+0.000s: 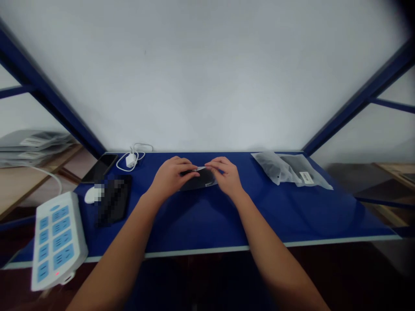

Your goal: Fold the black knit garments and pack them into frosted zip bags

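Both hands are at the middle of the blue table (201, 233), toward its far side, working on one dark packet (204, 176) with a translucent edge. The left hand (172, 175) has its thumb and fingers brought together on the left part of the packet's upper edge; the fingers are narrow and pinching. The right hand (227, 175) pinches the same edge on the right in like manner, its fingertips just beside those of the left. A pale strip (201, 168) shows between the two sets of fingertips, and a small light label is visible low on the packet's right side. Whether the packet bears on the tabletop or is raised slightly cannot be determined. To the right, apart from the right hand, two translucent bags (275, 167) lie side by side and overlapping, the right one with dark contents and a white label (305, 177). On the far left are a dark phone (101, 167) and a white charger (131, 160) with a loosely looped cable. Nearer on the left, a white rounded object (91, 195) sits beside a black item (119, 201), partly obscured by pixelation. A white power strip (58, 237) with blue sockets occupies the near left corner, its red light lit. Beyond the left edge, stacked bags (32, 144) rest on a wooden shelf (69, 157).
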### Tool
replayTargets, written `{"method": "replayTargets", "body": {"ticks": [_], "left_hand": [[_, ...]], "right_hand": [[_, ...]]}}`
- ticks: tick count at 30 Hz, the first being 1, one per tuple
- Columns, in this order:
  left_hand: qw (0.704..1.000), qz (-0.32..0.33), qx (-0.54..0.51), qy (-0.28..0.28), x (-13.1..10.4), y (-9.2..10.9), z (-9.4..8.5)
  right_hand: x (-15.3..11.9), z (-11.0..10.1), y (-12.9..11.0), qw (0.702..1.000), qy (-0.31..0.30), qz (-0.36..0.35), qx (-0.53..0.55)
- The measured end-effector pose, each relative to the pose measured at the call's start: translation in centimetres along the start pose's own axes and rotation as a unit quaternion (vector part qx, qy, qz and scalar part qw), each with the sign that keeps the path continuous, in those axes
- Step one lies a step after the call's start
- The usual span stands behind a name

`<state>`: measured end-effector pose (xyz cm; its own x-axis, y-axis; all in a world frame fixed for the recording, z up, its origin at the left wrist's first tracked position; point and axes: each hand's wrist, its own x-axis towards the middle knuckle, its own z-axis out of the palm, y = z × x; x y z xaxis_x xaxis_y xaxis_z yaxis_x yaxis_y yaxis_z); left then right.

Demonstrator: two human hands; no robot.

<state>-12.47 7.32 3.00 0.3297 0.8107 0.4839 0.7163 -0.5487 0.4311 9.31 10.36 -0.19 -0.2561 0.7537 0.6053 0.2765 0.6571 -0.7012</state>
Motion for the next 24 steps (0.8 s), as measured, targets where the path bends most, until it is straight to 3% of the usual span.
{"method": "replayTargets", "body": {"ticks": [3,7,9,12,14,16,20,22,24], "left_hand": [[0.998,-0.033,0.025,0.041,-0.3,0.1,-0.5],[0.975,-0.111,0.085,0.172,-2.2,0.4,-0.3],[0.970,-0.145,0.097,0.168,-4.1,0.8,0.5],[0.973,-0.191,0.104,0.082,-7.8,1.9,2.6],[0.973,-0.201,0.110,0.016,-10.1,2.8,4.2],[0.972,-0.190,0.134,-0.022,-11.6,3.6,5.5],[0.968,-0.192,0.158,-0.038,-12.2,4.2,6.1],[0.968,-0.195,0.156,-0.039,-12.1,4.1,5.9],[0.969,-0.192,0.150,-0.043,-12.1,4.0,5.6]], "right_hand": [[0.2,0.0,-0.2,0.999,0.023,0.028,0.009],[0.3,-2.3,1.5,0.979,0.159,0.128,-0.025],[-0.4,-4.6,3.0,0.956,0.222,0.186,-0.050],[-2.5,-7.8,4.4,0.926,0.251,0.247,-0.134],[-3.8,-8.6,4.3,0.909,0.238,0.243,-0.239],[-4.6,-7.9,3.6,0.897,0.212,0.191,-0.336],[-5.0,-4.8,3.2,0.913,0.060,0.090,-0.393],[-5.2,-4.2,4.3,0.913,-0.002,0.108,-0.392],[-5.6,-4.5,5.6,0.905,-0.013,0.144,-0.399]]}}
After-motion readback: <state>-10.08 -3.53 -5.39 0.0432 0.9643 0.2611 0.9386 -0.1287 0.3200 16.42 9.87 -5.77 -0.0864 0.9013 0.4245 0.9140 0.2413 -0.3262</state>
